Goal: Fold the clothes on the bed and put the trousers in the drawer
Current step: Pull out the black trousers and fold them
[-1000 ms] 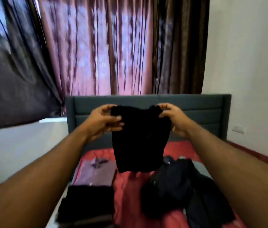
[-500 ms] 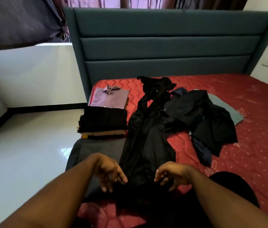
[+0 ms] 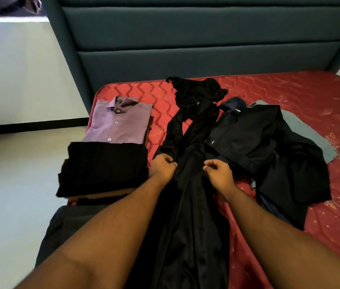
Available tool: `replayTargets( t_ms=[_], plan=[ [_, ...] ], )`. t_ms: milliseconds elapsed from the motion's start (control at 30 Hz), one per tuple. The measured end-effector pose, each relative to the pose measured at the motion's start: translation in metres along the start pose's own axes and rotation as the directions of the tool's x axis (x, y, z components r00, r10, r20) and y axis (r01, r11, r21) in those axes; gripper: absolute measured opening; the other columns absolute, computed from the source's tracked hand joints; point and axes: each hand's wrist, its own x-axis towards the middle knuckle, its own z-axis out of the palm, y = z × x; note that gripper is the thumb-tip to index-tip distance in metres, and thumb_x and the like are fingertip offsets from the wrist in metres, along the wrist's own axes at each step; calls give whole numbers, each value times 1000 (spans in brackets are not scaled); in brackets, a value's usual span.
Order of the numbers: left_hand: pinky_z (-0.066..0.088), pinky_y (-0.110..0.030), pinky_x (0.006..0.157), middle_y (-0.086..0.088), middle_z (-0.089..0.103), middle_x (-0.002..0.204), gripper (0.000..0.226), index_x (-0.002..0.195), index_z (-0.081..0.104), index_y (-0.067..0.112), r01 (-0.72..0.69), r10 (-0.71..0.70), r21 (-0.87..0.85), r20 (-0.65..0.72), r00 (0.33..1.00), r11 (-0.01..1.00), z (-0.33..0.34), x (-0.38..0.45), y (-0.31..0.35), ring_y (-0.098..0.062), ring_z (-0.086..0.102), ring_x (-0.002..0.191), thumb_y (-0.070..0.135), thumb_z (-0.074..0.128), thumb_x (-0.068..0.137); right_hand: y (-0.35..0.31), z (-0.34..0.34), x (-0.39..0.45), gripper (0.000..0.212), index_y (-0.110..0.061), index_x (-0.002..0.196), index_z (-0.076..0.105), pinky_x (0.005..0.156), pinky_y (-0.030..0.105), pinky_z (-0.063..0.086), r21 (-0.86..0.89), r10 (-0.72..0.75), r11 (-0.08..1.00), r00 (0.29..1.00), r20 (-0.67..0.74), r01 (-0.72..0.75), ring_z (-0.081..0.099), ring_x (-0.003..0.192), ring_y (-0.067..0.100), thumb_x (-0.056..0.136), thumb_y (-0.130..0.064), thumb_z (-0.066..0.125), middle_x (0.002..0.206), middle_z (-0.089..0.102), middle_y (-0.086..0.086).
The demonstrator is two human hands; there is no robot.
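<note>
Black trousers lie stretched lengthwise down the red mattress, waist end crumpled near the headboard. My left hand pinches the fabric at the trousers' left edge. My right hand has its fingers curled at the right edge of the same cloth; whether it holds the fabric is unclear. A folded purple shirt lies at the bed's left edge, with a folded black garment stacked on other folded pieces in front of it.
A heap of unfolded dark clothes lies to the right of the trousers, over a grey-green cloth. A teal padded headboard stands behind. A dark grey folded piece lies near the bed's front left. White floor lies to the left.
A second ago I held a black garment up by its top with both hands. It now lies along the bed, and my hands have moved forward to its middle.
</note>
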Motion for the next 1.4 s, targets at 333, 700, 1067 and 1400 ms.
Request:
replayTargets(
  t_ms=[333, 700, 1067, 1400],
  plan=[
    [38, -21, 77, -14, 66, 103, 11, 94, 68, 2, 161, -177, -86, -235, 956, 983, 44, 84, -31, -27, 61, 96, 12, 66, 89, 0, 42, 100, 14, -5, 88, 65, 76, 39, 56, 7, 403, 911, 893, 200, -412, 66, 81, 30, 78, -3, 74, 90, 68, 16],
    [58, -42, 75, -21, 73, 93, 23, 100, 71, 1, 534, -396, -572, 358, 845, 622, -7, 61, 11, -34, 70, 85, 11, 72, 79, -27, 39, 82, 22, -13, 94, 67, 71, 32, 55, 145, 317, 823, 655, 686, -550, 68, 78, 24, 88, 2, 51, 91, 71, 11],
    [43, -16, 40, 2, 53, 45, 49, 38, 58, 15, 209, 0, -553, 353, 936, 807, -123, -115, 39, -9, 54, 40, -3, 63, 84, -58, -80, -76, 14, -16, 84, 74, 62, 25, 53, 249, 170, 831, 652, 739, -498, 68, 68, 12, 73, -22, 68, 84, 73, 2],
    [38, -22, 46, -7, 57, 67, 22, 70, 61, 15, 298, -225, -158, 364, 904, 941, -139, -222, -21, -18, 51, 55, 14, 59, 92, -46, -72, -196, 22, -8, 88, 65, 60, 18, 51, 435, -44, 882, 887, 459, -181, 66, 66, 9, 90, 8, 49, 75, 71, 0]
  ],
)
